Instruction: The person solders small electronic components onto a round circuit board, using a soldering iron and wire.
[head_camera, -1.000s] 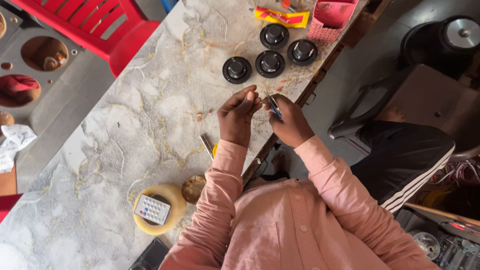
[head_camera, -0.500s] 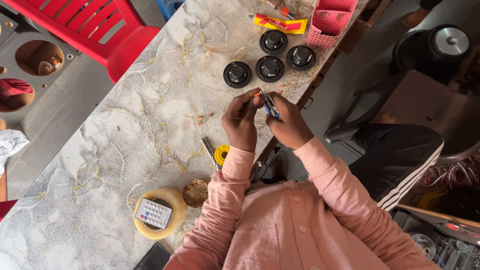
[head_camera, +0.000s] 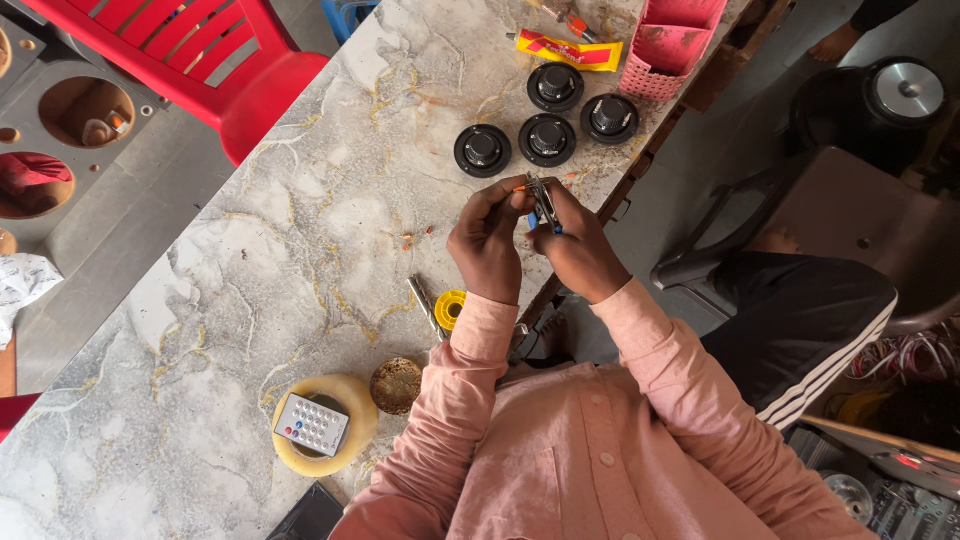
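Both hands meet above the marble table (head_camera: 250, 270) edge: the right hand (head_camera: 580, 250) is closed around one small metal tool with blue handles (head_camera: 545, 207), while the left hand (head_camera: 487, 240) pinches its tip. At 12 o'clock from them sit four black round speakers (head_camera: 548, 139). At 7 o'clock lie one yellow tape roll (head_camera: 450, 309), one remote (head_camera: 312, 425)

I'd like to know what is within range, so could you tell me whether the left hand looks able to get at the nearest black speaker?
Probably yes: the left hand is just short of the speaker, with only bare tabletop between.
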